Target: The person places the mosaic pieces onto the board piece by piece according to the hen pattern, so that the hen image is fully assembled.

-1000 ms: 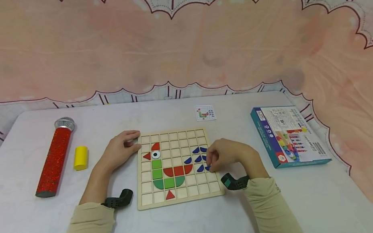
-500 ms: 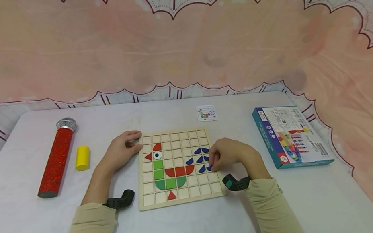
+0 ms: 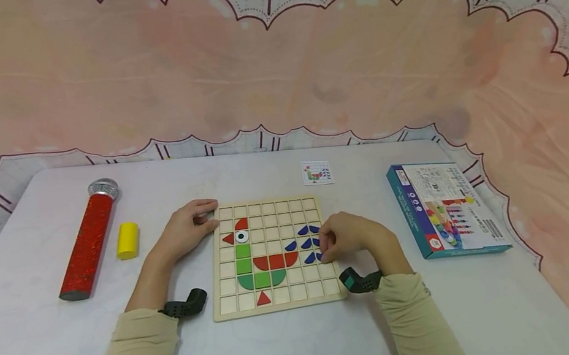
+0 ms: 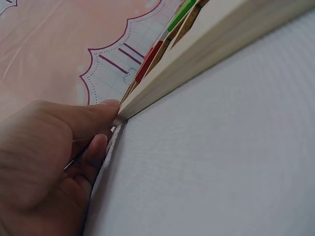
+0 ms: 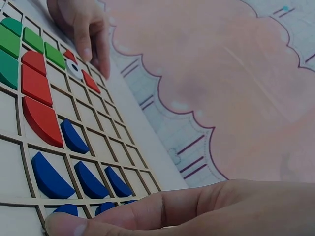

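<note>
A wooden grid board (image 3: 277,310) lies on the table with flat coloured pieces in its cells, forming a bird-like figure. My left hand (image 3: 184,230) holds the board's far left corner by thumb and index finger; the left wrist view shows the fingertips (image 4: 111,104) at that corner. At the board's right edge my right hand (image 3: 352,234) pinches a blue piece (image 5: 66,210) in the last column. Its thumb lies beside the piece in the right wrist view, and the index fingertip's contact is hidden. Other blue pieces (image 3: 309,258), red pieces (image 3: 275,261) and green pieces (image 3: 244,266) sit nearby.
Behind the board lies a small pattern card (image 3: 316,172) with a similar bird. A boxed set (image 3: 448,207) is at the right. On the left are a red glitter microphone (image 3: 88,243) and a yellow cylinder (image 3: 128,240). A patterned cloth (image 3: 247,84) hangs behind the table.
The whole head view has shifted slightly to the right. Both hands keep their places on the board, and no piece has visibly moved.
</note>
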Demonstrator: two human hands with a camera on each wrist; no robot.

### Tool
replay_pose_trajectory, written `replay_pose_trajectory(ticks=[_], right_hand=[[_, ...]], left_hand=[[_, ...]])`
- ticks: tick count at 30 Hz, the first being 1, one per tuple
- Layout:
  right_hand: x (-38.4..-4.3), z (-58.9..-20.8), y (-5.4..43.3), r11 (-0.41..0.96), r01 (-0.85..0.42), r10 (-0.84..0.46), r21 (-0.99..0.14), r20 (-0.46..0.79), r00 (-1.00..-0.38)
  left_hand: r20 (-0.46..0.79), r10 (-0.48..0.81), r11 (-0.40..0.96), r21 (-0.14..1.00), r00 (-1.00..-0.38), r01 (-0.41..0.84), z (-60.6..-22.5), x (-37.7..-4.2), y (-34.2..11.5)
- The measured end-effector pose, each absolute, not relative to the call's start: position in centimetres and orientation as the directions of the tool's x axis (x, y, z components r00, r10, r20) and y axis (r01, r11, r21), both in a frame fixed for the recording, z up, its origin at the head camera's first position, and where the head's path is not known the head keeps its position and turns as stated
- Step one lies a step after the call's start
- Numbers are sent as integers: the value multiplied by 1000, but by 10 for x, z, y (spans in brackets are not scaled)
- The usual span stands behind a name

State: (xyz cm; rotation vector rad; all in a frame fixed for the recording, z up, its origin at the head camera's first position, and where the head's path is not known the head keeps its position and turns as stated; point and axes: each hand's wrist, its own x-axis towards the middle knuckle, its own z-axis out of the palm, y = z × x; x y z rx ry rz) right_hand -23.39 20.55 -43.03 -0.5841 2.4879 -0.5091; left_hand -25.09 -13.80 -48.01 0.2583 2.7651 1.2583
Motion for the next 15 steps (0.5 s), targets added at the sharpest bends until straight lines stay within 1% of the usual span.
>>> replay_pose_trajectory(ticks=[5,8,9,11,13,15], right_hand=[[-235,-430,203,823,-293,-507,-487,-399,-763],[-237,-430,208,805,-292,-519,-517,-373,-770],[-238,-429,212,799,-291,-517,-527,-355,-779],[-240,-428,221,792,-273,-490,-545,-302,-818],[-242,-426,231,793,-246,-437,-557,-239,-867],[-244,-424,240,795,-222,-385,-565,-187,-904]], left_hand=[[-17,193,663,739,-981,117,-478,-252,-141],[-17,188,663,740,-982,114,-478,-251,-142],[-18,186,661,742,-982,112,-478,-250,-141],[-14,190,655,746,-982,116,-479,-250,-140],[-10,194,651,749,-981,121,-480,-249,-139],[-7,196,652,748,-981,125,-480,-249,-138]])
